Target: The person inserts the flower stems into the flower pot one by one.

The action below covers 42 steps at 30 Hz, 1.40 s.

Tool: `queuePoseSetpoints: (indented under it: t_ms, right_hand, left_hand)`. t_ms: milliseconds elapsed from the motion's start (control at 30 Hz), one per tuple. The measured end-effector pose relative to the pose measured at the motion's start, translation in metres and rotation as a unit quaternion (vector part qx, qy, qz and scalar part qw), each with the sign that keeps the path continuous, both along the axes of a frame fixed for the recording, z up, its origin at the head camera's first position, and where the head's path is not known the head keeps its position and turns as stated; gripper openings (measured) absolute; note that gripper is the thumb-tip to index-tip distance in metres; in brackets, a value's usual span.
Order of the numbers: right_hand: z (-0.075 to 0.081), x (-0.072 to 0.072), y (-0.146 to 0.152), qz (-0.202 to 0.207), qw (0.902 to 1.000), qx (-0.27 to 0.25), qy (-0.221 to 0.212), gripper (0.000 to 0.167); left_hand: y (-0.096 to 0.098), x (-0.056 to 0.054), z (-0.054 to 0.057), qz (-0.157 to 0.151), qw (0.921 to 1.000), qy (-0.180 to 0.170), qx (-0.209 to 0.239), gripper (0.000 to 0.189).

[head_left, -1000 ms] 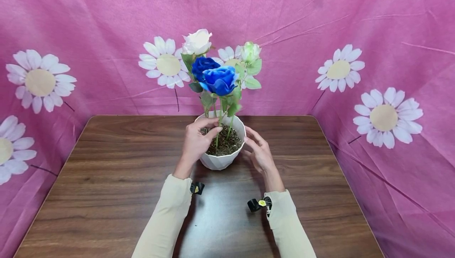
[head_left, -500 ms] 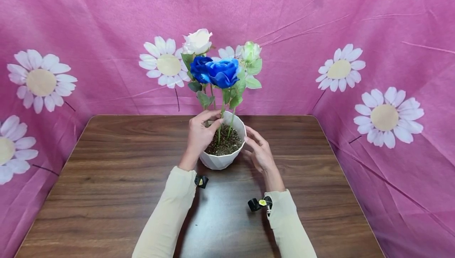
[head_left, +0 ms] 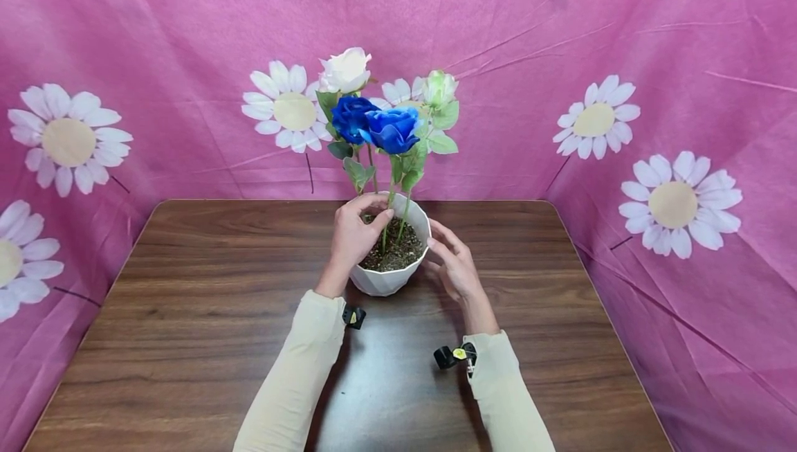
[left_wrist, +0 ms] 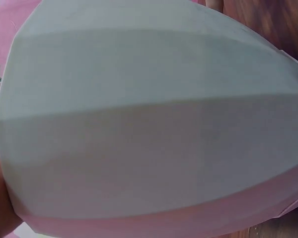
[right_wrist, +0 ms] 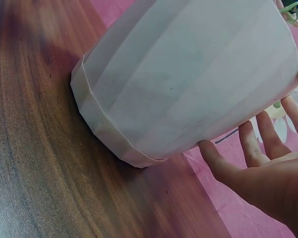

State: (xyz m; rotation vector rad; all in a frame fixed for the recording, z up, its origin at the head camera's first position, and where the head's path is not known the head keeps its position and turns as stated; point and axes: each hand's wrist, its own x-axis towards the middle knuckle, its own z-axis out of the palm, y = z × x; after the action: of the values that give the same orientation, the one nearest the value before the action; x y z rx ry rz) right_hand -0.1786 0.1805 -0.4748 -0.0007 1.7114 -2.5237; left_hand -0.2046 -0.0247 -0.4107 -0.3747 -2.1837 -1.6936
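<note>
A white faceted flower pot (head_left: 386,282) filled with dark soil (head_left: 405,251) stands on the table, with several long-stemmed roses upright in it. My left hand (head_left: 353,234) reaches over the pot's near left rim and pinches the green stem of the front blue rose (head_left: 395,131) between thumb and fingers. Behind it are a darker blue rose (head_left: 352,120), a white rose (head_left: 345,70) and a pale green-white rose (head_left: 439,88). My right hand (head_left: 457,265) rests its spread fingers (right_wrist: 251,144) against the pot's right side. In the left wrist view, the pot wall (left_wrist: 149,124) hides most of that hand.
The brown wood-grain table (head_left: 205,286) extends to both sides of the pot. A pink cloth (head_left: 498,16) with printed daisies hangs behind and beside it. Black wrist cameras (head_left: 356,318) sit at both cuffs.
My left hand has shifted slightly up and to the right with the stem. The front blue rose has risen and moved right, showing more of the darker one. My right hand stays put.
</note>
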Motion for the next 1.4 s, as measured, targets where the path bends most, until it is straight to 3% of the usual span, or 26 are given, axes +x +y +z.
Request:
queuePoseSetpoints:
  t_ms: [133, 533, 900, 1167, 1400]
  right_hand:
    - [-0.0015, -0.0006, 0.0004, 0.0, 1.0, 0.0, 0.0, 0.051]
    - [-0.003, -0.0005, 0.0, 0.005, 1.0, -0.003, 0.0, 0.052]
    - [-0.003, -0.0009, -0.0003, 0.011, 0.9999, 0.002, -0.002, 0.053]
    - [-0.0018, -0.0007, -0.0006, 0.005, 1.0, 0.004, -0.004, 0.052]
    - [-0.0001, -0.0001, -0.0002, 0.0, 1.0, 0.005, -0.003, 0.052]
  left_hand:
    - [0.0003, 0.0006, 0.001, 0.002, 0.9998, -0.016, 0.008, 0.019]
    - [0.0009, 0.0023, 0.0011, 0.013, 0.9979, -0.021, 0.06, 0.014]
    - [-0.0026, 0.0018, 0.0021, -0.006, 0.9967, -0.035, 0.073, 0.013]
    - [-0.0044, 0.0018, 0.0037, 0.007, 0.9982, -0.04, 0.044, 0.012]
    - [-0.0052, 0.0014, 0.0013, 0.03, 0.9994, 0.013, -0.009, 0.011]
